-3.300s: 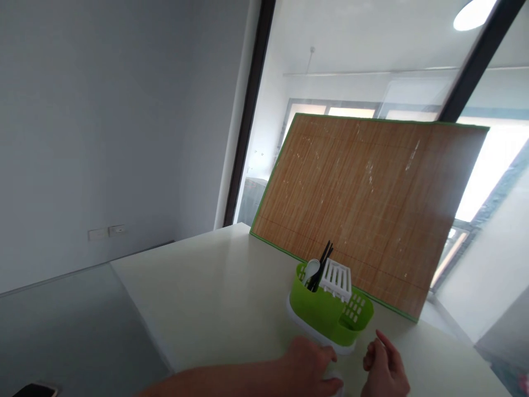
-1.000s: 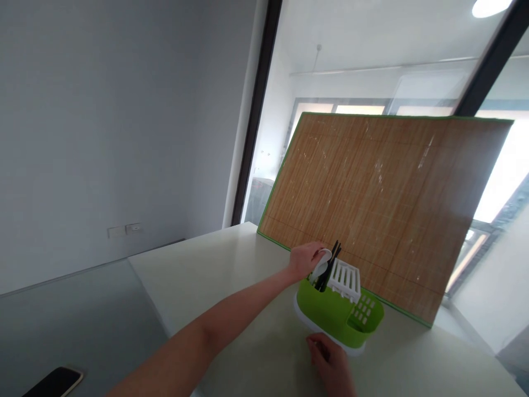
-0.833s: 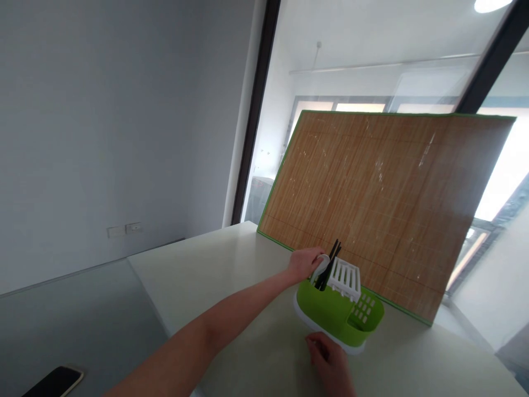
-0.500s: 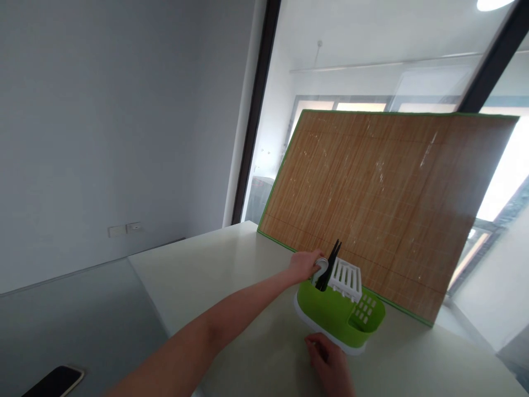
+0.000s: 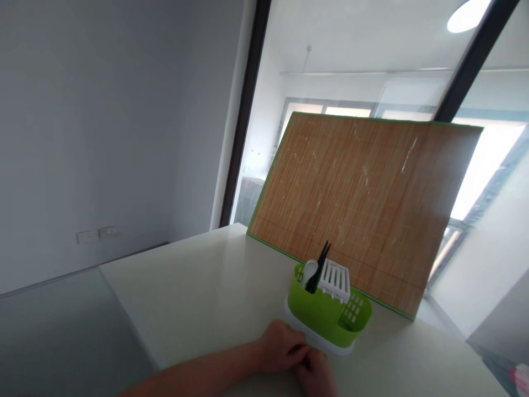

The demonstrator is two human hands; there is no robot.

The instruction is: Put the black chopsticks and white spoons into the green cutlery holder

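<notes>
Head view: left hand point(image 5: 280, 347) is off the white spoons point(image 5: 309, 270), where it was half a second ago, and is now down in front of the green holder point(image 5: 316, 309). Right hand point(image 5: 316, 376) stays low, near the same spot before the holder. View has swung a little; the phone at lower left has left the frame. Spoons now stand free in the holder's left compartment, bowls up, leaning beside the black chopsticks point(image 5: 320, 267).

Hands together, fingers of both curled in and meeting just in front of the white base point(image 5: 297, 325); cannot tell if anything is pinched between them, or if the left knuckles touch the base.

Holder upright on the white table point(image 5: 198, 309), near the mat's lower edge. White slotted rack point(image 5: 335, 280) sits tilted across its middle; right compartment has a perforated back wall.

Brown bamboo mat point(image 5: 355, 209), green edging, leans behind against the dark-framed glass point(image 5: 281, 82). Grey glass-like surface point(image 5: 61, 336) adjoins table at left. Plain grey wall point(image 5: 103, 110) with socket plates point(image 5: 98, 235); bright ceiling lamp point(image 5: 468, 15) upper right. Pinkish item at lower right edge, blurred.
</notes>
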